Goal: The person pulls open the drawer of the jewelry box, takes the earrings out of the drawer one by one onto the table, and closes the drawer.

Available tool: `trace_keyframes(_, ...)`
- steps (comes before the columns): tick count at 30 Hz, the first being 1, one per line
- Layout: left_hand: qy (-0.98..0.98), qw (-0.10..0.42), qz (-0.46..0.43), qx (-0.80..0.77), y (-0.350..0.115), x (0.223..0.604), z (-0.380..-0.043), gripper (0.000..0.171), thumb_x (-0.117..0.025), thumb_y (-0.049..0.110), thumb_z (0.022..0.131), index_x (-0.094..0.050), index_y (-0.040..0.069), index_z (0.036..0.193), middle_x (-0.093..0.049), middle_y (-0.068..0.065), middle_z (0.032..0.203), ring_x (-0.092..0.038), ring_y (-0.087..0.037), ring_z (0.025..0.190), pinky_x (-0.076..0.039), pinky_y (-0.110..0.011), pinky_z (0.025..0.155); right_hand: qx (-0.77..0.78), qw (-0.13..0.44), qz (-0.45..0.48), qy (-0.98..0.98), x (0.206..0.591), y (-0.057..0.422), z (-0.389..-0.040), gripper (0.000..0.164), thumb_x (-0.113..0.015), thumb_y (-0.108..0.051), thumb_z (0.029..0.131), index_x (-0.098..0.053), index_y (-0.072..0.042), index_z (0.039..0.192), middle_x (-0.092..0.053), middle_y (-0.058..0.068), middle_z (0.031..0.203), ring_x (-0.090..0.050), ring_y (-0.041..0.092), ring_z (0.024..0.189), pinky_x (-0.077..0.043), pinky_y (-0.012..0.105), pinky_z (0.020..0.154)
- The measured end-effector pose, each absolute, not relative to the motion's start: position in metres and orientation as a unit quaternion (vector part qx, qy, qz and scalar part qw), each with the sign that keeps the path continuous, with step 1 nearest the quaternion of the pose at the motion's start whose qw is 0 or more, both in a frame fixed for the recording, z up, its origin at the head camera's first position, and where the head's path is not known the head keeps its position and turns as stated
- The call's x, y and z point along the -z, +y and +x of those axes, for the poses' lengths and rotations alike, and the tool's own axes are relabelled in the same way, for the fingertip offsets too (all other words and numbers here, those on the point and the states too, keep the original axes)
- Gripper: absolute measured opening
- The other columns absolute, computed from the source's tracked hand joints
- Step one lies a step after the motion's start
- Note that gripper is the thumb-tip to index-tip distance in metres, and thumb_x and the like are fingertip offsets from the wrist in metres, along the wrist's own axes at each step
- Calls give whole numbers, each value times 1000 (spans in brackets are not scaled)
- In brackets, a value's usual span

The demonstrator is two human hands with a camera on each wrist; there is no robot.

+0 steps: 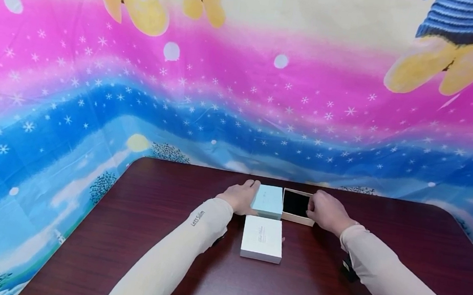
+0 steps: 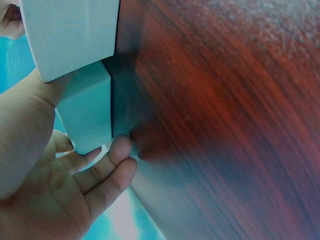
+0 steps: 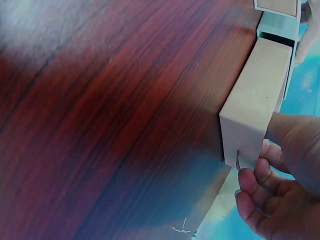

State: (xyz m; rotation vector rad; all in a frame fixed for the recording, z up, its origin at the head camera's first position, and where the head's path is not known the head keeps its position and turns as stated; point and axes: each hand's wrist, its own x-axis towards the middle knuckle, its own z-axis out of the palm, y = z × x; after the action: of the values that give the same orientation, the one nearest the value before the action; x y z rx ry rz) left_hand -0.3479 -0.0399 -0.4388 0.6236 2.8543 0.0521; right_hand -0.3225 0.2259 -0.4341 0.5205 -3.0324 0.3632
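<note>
Near the table's far edge, a mint-green box sleeve (image 1: 269, 199) lies flat. My left hand (image 1: 239, 197) grips it at the left end, thumb on the near side and fingers around the far side. At the sleeve's right stands a cream drawer (image 3: 255, 85) with a black inside, right by the dark opening; how far it sits within cannot be told. My right hand (image 1: 332, 213) pinches the drawer's right end wall, thumb over the rim and fingers outside, beside a small ribbon tab (image 3: 238, 159). A white box (image 1: 263, 237) with printed lettering lies just in front of the sleeve.
The dark red wood-grain table (image 1: 241, 291) has rounded far corners. Behind it hangs a colourful printed cloth (image 1: 243, 89) with snowflakes, reaching down to the table's far edge. A small ribbon tab (image 1: 283, 240) sticks out at the white box's right side.
</note>
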Motion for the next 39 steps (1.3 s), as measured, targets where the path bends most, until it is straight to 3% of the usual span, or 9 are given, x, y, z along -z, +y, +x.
trace_keyframes(15,971,112,209,-16,-40,436,-346,97,-69,50,93,-13,12,164,-21,-9,169,-58,-25,132,-47,-38,111,-60,54,192,-978,432,223,-326,20,-79,-12,84,-66,-10,69,-58,5,78,-54,16,64,-48,37,61)
trace_keyframes(39,972,113,207,-17,-39,437,-347,98,-69,50,93,-13,13,164,-22,-8,169,-58,-25,132,-47,-37,110,-23,40,217,-975,429,223,-331,27,-75,-7,84,-58,-13,63,-55,5,75,-49,16,62,-45,34,59)
